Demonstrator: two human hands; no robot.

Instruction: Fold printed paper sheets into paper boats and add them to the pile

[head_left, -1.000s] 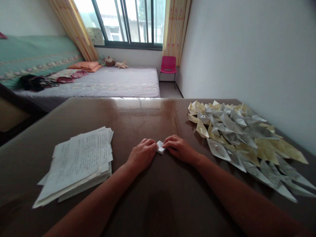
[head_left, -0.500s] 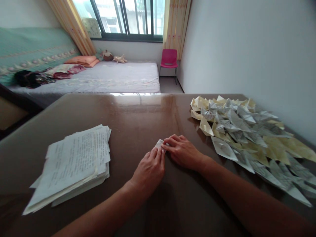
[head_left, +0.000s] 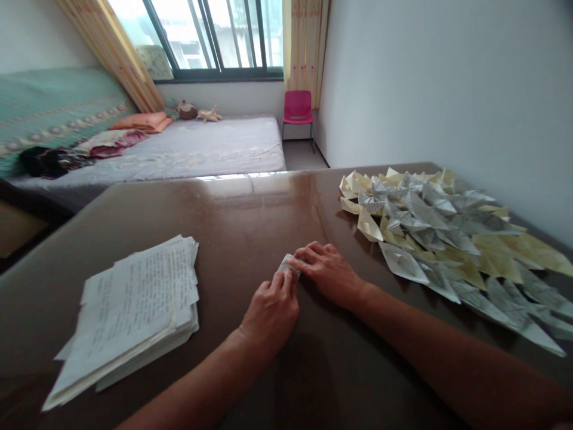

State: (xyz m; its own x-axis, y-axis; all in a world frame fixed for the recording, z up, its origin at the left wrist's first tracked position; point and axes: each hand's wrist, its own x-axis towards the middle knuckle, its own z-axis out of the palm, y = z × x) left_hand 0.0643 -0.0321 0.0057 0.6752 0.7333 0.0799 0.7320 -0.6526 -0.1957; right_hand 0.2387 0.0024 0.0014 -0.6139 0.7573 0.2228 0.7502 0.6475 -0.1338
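Observation:
A small piece of folded paper [head_left: 287, 263] lies on the brown table, mostly covered by my fingers. My left hand [head_left: 271, 307] presses it down from the near side, its fingers close together over the lower part. From the right, my right hand [head_left: 329, 272] pinches at the paper's edge with thumb and fingertips, the other fingers curled. Only the pale top of the paper shows between the hands. To the right spreads a pile of folded paper boats [head_left: 405, 263], white and yellowish. A stack of printed sheets [head_left: 134, 304] sits to the left.
The glossy brown table [head_left: 215, 221] reflects the window [head_left: 215, 36] at its far edge. Beyond it stand a bed [head_left: 224, 143] with pillows and clothing, and a pink chair [head_left: 298, 108]. A white wall [head_left: 439, 83] runs along the right side.
The view has tilted and shifted slightly. The paper's visible top went from a pointed corner to a blunter shape under my right hand's fingertips. Both hands stay at nearly the same spot.

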